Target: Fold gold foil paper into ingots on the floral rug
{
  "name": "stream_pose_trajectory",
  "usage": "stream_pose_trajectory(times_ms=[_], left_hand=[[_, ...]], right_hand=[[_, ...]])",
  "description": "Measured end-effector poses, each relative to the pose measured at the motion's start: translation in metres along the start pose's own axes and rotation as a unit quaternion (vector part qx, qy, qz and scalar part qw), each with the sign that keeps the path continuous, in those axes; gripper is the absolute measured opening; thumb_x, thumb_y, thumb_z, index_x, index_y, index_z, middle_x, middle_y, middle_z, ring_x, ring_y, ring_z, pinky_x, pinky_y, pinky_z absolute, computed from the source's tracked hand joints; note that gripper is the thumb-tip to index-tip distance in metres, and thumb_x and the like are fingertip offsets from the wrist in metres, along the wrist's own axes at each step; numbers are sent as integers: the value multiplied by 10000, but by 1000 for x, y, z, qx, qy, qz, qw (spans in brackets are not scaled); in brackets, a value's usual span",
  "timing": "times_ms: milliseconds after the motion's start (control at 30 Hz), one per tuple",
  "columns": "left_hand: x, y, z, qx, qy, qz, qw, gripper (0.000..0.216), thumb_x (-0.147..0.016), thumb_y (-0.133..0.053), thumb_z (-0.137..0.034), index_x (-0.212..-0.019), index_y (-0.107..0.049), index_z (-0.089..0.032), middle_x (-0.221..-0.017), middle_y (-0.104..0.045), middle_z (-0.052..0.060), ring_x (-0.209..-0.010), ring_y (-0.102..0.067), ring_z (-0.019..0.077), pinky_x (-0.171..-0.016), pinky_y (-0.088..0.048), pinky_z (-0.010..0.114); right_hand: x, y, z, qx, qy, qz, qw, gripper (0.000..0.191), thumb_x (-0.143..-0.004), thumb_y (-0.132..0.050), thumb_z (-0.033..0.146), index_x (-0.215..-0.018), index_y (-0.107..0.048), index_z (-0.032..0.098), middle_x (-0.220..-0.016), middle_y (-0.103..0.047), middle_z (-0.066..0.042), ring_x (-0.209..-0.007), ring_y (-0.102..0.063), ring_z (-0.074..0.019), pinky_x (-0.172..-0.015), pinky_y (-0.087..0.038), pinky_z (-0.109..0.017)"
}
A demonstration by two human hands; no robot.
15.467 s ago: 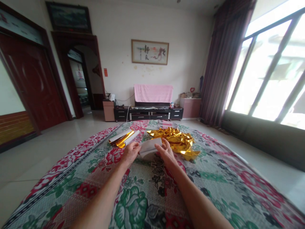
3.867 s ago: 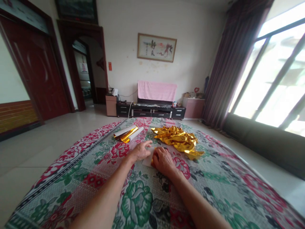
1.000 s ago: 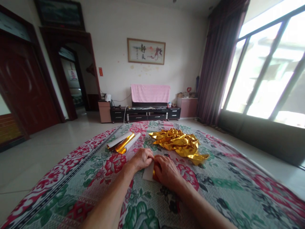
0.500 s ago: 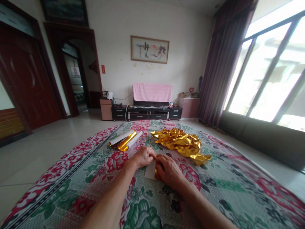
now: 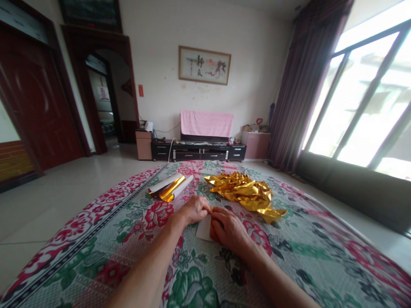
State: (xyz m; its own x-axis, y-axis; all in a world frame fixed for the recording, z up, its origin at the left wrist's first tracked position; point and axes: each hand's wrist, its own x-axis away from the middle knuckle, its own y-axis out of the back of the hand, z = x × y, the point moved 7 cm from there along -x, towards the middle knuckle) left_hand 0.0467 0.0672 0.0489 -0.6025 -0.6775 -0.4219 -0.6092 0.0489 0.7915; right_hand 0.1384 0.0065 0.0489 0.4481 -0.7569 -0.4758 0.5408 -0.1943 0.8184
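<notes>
A small sheet of gold foil paper (image 5: 203,231), white on its back, lies on the patterned tablecloth in front of me, with part of it folded over to the gold side. My left hand (image 5: 196,209) pinches the sheet's far edge with closed fingers. Against it, my right hand (image 5: 228,226) lies over the gold fold, its fingertips meeting the left ones at the far corner. The right palm hides much of the fold. Beyond my right hand rests a pile of folded gold foil pieces (image 5: 244,190). Curled gold sheets with white backs (image 5: 170,187) lie beyond my left hand.
A floral tablecloth (image 5: 135,252) covers the round table. Past its far edge stand a low black TV cabinet (image 5: 201,155) and a screen under a pink cloth (image 5: 207,124). Windows with a purple curtain (image 5: 305,85) are at the right, a dark red door (image 5: 38,94) at the left.
The camera view has shifted slightly. Both hands stay at the sheet's far corner, and the right hand lies a little flatter over the gold fold.
</notes>
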Motion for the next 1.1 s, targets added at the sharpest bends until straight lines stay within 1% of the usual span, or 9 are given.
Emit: stream_pose_trajectory(times_ms=[333, 533, 600, 733, 933, 1100], left_hand=[[0, 1, -1, -12, 5, -2, 1000, 296, -645, -485, -61, -731, -738, -190, -792, -691, 25, -743, -602, 124, -726, -461, 205], [-1, -1, 0, -14, 5, 0, 1000, 287, -659, -492, -75, -739, -740, -195, -799, -685, 26, -746, -598, 121, -724, -457, 201], [-1, -1, 0, -18, 7, 2, 1000, 292, -656, -490, -69, -741, -740, -193, -797, -682, 28, -745, -597, 122, -722, -455, 201], [-2, -1, -1, -20, 9, 6, 1000, 304, -650, -484, -59, -747, -740, -190, -792, -679, 31, -744, -596, 122, -719, -453, 200], [-1, -2, 1, -4, 7, 11, 1000, 284, -651, -494, -82, -748, -742, -182, -801, -678, 38, -742, -599, 125, -709, -453, 198], [-2, -2, 2, -15, 5, 17, 1000, 300, -640, -482, -81, -750, -742, -183, -801, -679, 34, -738, -596, 124, -704, -451, 196]], right_hand=[[0, -3, -5, 6, -7, -8, 1000, 206, -826, -410, 162, -792, -612, 175, -873, -593, -41, -829, -536, -128, -773, -398, -233], [1, -4, -7, 0, -13, -9, 1000, 201, -819, -418, 167, -843, -618, 172, -941, -605, -54, -880, -543, -137, -812, -400, -241], [1, -4, -7, -2, -20, -10, 1000, 207, -814, -426, 171, -887, -620, 168, -968, -607, -63, -892, -546, -144, -823, -402, -250], [0, -4, -7, -8, -27, -7, 1000, 283, -814, -427, 173, -1038, -601, 180, -993, -611, -63, -909, -547, -156, -835, -406, -270], [1, -3, -6, 8, -23, -4, 1000, 298, -835, -403, 193, -1050, -610, 192, -1027, -595, -69, -920, -539, -160, -839, -404, -280], [1, -4, -6, 20, -31, 6, 999, 312, -836, -404, 199, -1077, -603, 202, -1020, -590, -65, -930, -532, -163, -839, -401, -285]])
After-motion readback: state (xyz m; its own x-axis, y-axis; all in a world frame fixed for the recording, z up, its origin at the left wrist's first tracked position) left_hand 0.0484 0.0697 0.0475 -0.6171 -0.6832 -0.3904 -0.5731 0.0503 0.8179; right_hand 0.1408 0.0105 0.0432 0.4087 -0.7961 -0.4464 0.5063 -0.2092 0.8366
